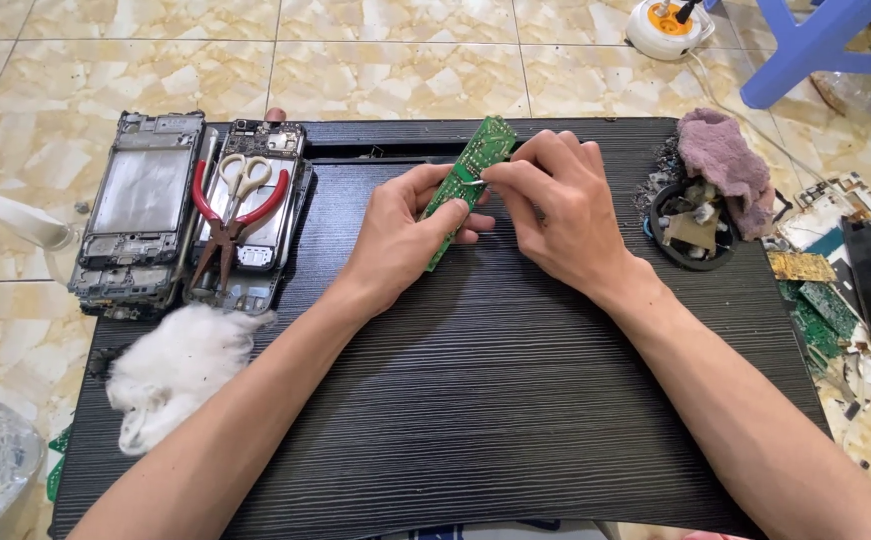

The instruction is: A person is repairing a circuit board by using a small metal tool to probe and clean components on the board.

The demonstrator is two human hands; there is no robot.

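Two hands were occupied: the circuit board (464, 183) was gripped by the left hand (406, 232), while a small metal part on it was pinched by the right hand (556, 210).

The one camera sat on the person's head and looked steeply down and forward over a black board (516, 400) laid on a tiled floor (396, 60), near enough that both forearms ran in from the bottom corners and the board filled most of the picture. The left hand (401, 235) and right hand (556, 205) met just above the middle of the frame, while the far edge of the view took in the floor beyond the board and a blue stool (816, 50) at top right. There was no second view to share any part of the scene.
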